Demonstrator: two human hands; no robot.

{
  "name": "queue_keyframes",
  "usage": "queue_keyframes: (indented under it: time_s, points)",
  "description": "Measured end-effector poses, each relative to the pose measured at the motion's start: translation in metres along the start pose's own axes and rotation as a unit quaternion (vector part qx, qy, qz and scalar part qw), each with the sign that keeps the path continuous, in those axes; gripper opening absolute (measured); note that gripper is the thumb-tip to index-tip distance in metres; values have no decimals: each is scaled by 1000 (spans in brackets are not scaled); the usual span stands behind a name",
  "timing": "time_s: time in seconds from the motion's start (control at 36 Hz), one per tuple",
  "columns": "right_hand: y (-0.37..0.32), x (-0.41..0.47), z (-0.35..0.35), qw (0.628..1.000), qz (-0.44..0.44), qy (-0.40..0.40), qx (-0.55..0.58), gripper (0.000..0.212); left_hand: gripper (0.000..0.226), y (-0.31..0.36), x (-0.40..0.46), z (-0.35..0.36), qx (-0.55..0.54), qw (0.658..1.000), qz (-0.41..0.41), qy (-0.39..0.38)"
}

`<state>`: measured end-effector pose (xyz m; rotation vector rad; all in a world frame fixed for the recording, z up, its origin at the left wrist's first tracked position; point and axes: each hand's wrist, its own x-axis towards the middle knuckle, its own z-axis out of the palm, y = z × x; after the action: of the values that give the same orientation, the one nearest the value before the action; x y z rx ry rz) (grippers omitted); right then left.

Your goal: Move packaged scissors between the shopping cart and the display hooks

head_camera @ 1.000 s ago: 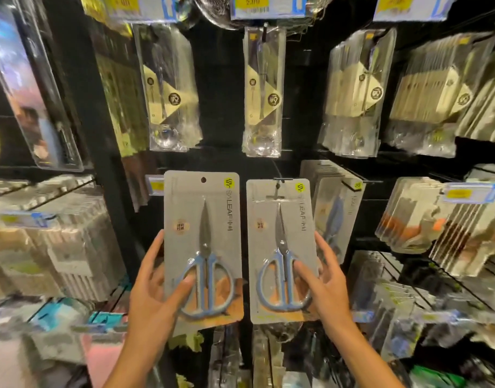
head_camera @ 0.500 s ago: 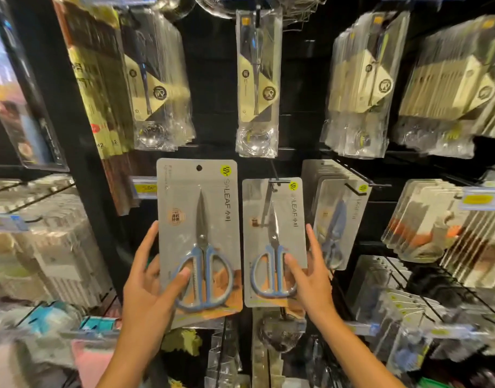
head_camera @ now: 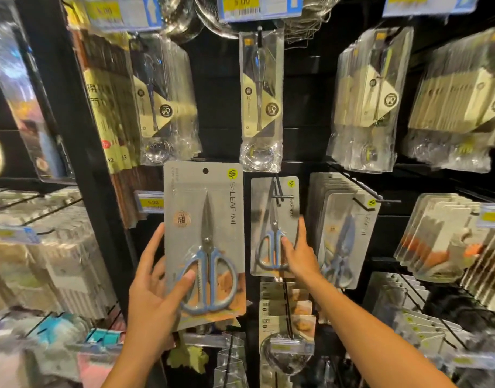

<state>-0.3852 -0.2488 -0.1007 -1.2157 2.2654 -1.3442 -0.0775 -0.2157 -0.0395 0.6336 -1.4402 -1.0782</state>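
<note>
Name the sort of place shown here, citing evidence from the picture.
Most likely a retail shop's kitchenware aisle: yellow price tags above the display hooks, rows of identical packaged utensils, and packaged scissors carded for sale.

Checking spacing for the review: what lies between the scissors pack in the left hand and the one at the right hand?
In the head view, only a narrow strip of dark display backing separates the left pack from the right pack; nothing hangs there.

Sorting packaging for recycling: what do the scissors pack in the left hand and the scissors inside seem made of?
Scissors pack: matte grey card, apparently under a clear plastic blister, judging by faint glare. Blades: bare, shiny metal, probably steel. Handles: smooth blue-grey loops, likely plastic.
</note>
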Motion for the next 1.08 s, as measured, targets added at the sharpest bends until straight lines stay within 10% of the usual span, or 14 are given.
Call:
queue_keyframes:
  time_s: [0.36,0.69,1.08]
  points:
    - [4,-3,7,999,-11,18,40,81,85,3,0,3,12,1000,-10,2]
    - [-47,-98,-16,949,-159,-172,212,61,85,-20,-11,7,14,1000,-3,-17]
    - [-9,-141,-42,967,-146,-114,177,70,98,-59,-23,15,101,977,-52,-181]
